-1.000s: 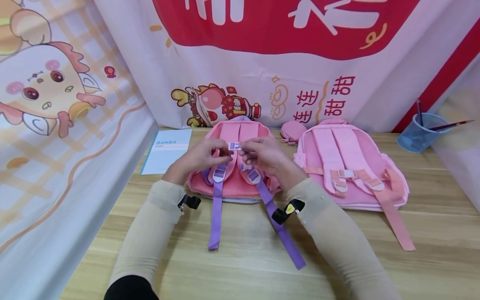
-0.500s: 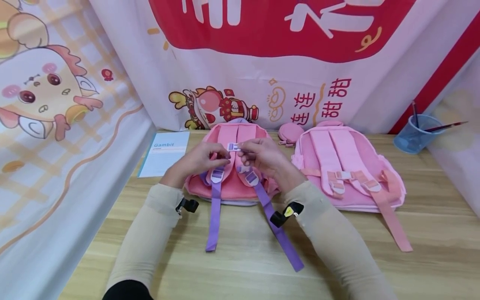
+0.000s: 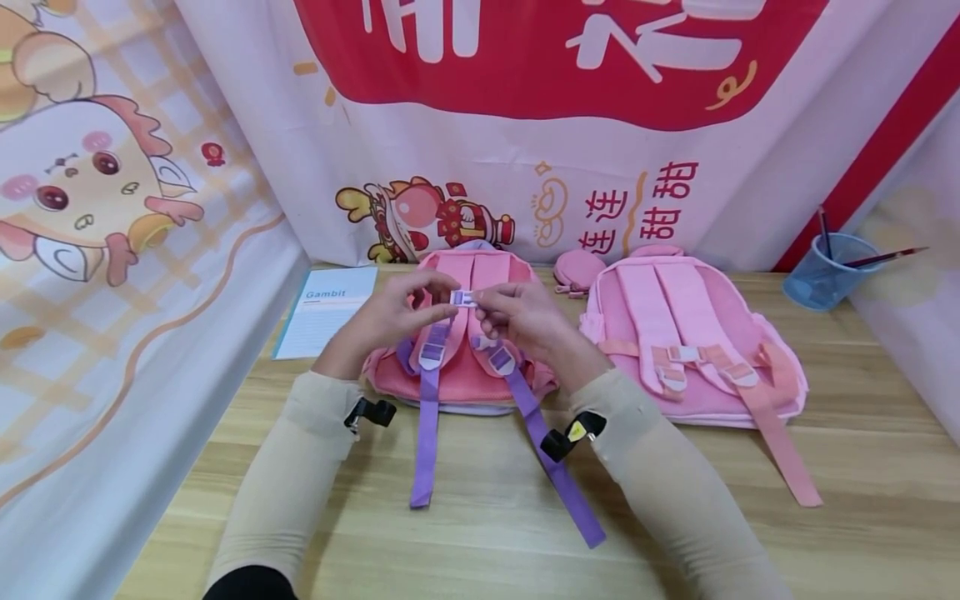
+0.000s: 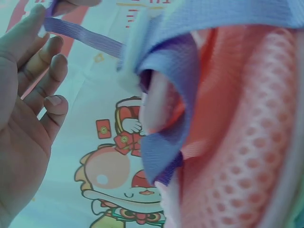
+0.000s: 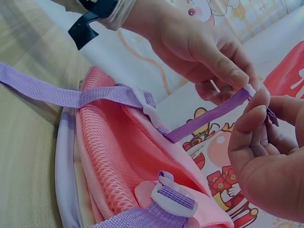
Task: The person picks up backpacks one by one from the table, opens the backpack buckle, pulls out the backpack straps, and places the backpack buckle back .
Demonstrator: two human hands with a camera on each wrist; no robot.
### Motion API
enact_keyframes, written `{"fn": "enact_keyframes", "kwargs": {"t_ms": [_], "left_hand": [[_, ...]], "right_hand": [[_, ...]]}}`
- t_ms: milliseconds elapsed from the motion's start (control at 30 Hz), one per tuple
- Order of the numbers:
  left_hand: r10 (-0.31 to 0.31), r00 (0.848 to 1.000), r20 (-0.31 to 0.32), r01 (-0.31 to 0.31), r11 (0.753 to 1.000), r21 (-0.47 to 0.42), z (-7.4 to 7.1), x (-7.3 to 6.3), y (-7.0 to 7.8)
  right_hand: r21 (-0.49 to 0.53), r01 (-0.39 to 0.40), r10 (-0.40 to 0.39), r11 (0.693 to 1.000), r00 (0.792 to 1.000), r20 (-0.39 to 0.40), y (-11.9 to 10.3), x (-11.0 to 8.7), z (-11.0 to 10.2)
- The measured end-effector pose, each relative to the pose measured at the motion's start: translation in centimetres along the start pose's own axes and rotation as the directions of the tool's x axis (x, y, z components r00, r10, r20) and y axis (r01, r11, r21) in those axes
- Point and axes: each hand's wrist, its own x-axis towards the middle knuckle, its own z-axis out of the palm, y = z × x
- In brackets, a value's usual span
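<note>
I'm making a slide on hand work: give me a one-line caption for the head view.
Left hand and right hand pinch a white buckle over a pink backpack with purple straps.

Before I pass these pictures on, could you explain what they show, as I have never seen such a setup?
There is no machine, only a person's bare left hand and right hand. The wide pictures are taken from the head, looking forward and down; the closer two are taken from each wrist. On the wood-grain tabletop are a pink backpack with purple straps, a second pink backpack with peach straps, a round pink pouch, a booklet marked Gambit and a blue cup holding two thin sticks, perhaps pencils. Both hands pinch a small white buckle on purple webbing, above the first backpack; I cannot tell whether it is fastened.
</note>
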Motion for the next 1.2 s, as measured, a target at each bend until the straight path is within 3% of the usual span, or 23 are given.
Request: {"fn": "enact_keyframes", "kwargs": {"t_ms": [233,533,800,1200], "left_hand": [[0.037,0.999,0.006,-0.037,0.999,0.018,-0.3,0.1,0.5],[0.058,0.998,-0.017,-0.057,0.998,0.016,-0.2,-0.1,0.4],[0.061,0.998,-0.035,-0.062,0.998,-0.011,0.1,-0.2,0.1],[0.089,0.995,-0.035,-0.090,0.995,-0.048,0.1,-0.3,-0.4]], "right_hand": [[0.015,-0.023,0.023,1.000,0.999,0.030,0.2,0.0,-0.8],[0.016,-0.053,0.053,0.998,0.999,-0.007,1.3,0.5,-1.6],[0.115,-0.087,0.087,0.990,0.996,0.006,1.8,0.9,-1.0],[0.126,-0.025,0.019,0.992,0.999,0.045,2.0,1.0,-0.1]]}}
